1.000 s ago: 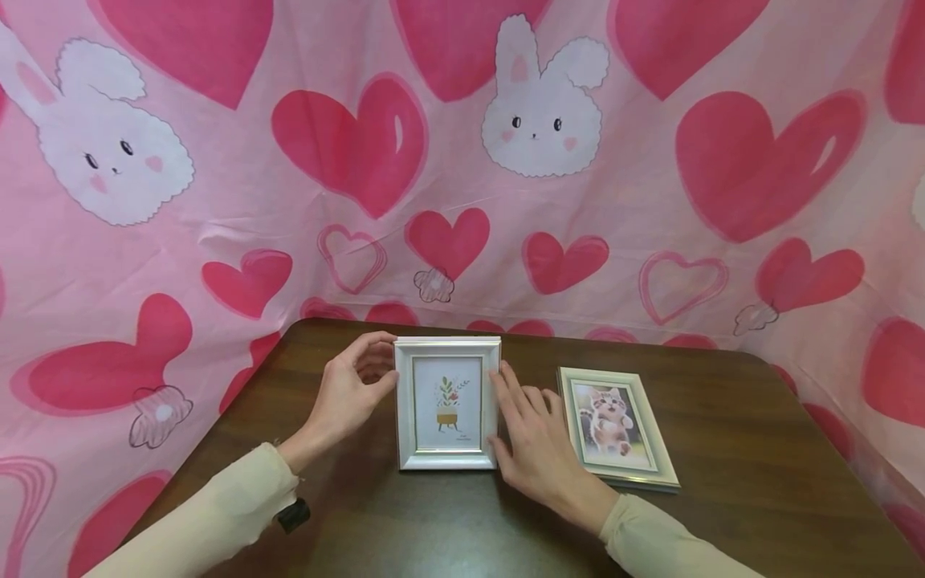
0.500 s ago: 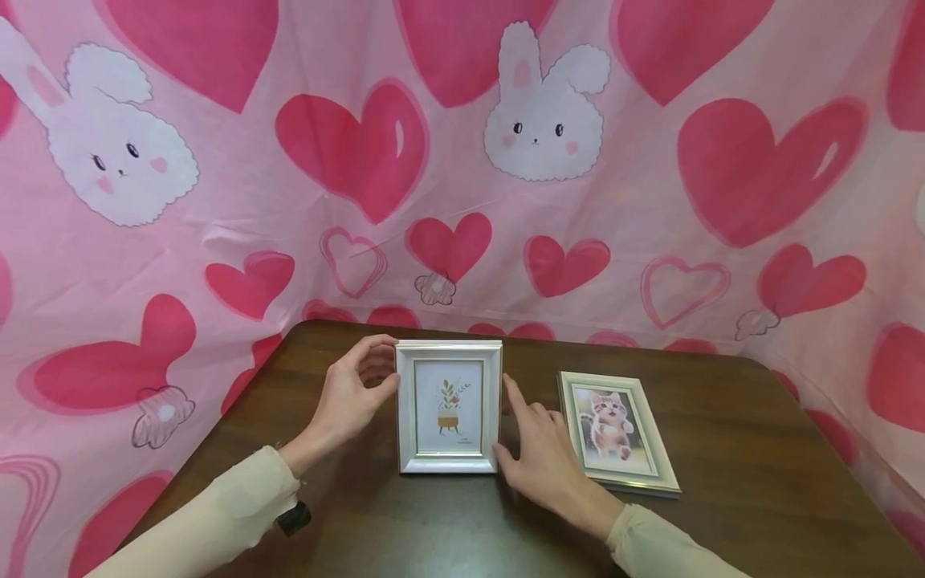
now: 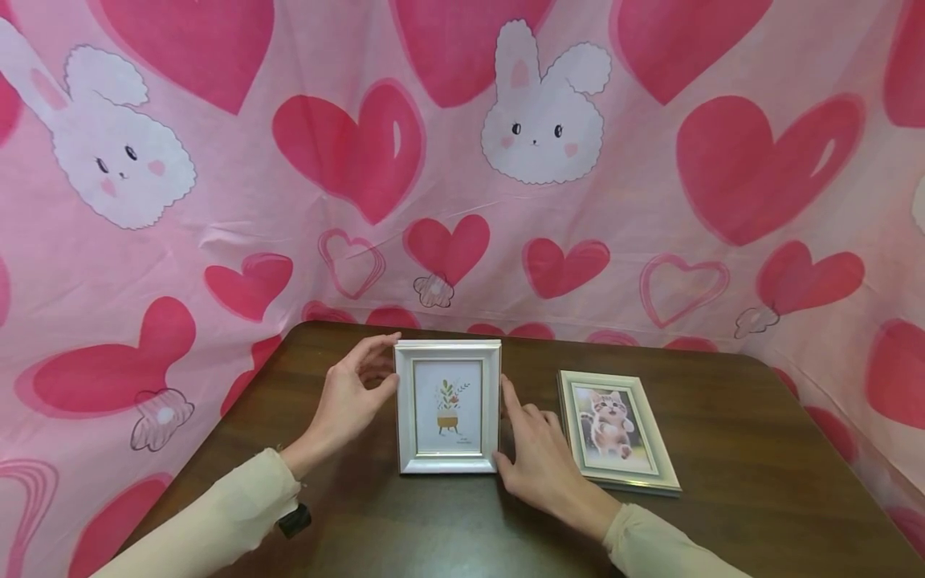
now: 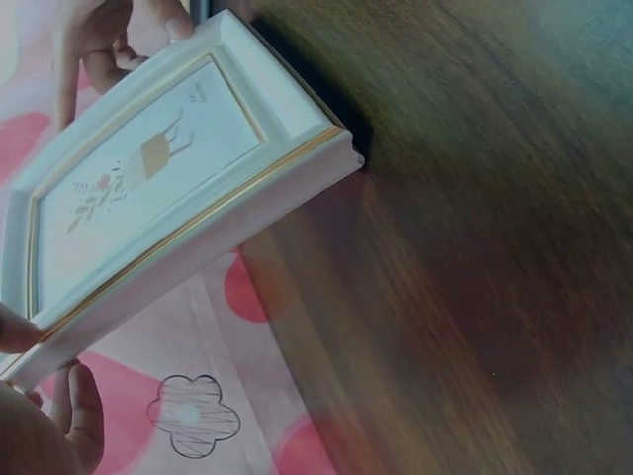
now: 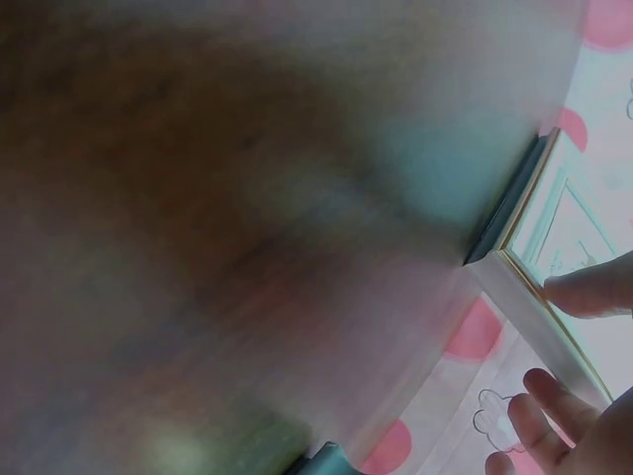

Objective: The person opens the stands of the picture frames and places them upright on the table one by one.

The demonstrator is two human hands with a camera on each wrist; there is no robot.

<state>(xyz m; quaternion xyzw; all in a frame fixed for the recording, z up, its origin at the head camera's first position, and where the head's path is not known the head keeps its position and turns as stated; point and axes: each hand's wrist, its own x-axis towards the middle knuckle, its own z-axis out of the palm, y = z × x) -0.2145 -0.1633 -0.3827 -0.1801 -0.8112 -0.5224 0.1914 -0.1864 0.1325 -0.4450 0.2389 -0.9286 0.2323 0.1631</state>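
Observation:
A white picture frame (image 3: pixel 448 463) with a thin gold inner line stands upright on the table, holding a drawing of a potted plant. My left hand (image 3: pixel 347 397) grips its left side, thumb at the front edge and fingers round the upper corner. My right hand (image 3: pixel 543 461) is at the opposite side, its thumb by the lower edge and its index finger along the side. In the right wrist view the right thumb (image 5: pixel 588 289) lies on the front border of the frame (image 5: pixel 539 327), other fingers curling behind. The left wrist view shows the frame (image 4: pixel 188 233) tilted across it.
A second, cream picture frame (image 3: pixel 660 449) with a kitten photo lies face up to the right, close by the right hand. The dark brown wooden table (image 3: pixel 751 449) has rounded far corners. Pink cloth (image 3: pixel 462 193) with hearts and rabbits hangs behind and at both sides.
The right index finger has moved off the frame's front border to its right side, with the other fingers drawn back. The left hand and both frames stay in place.

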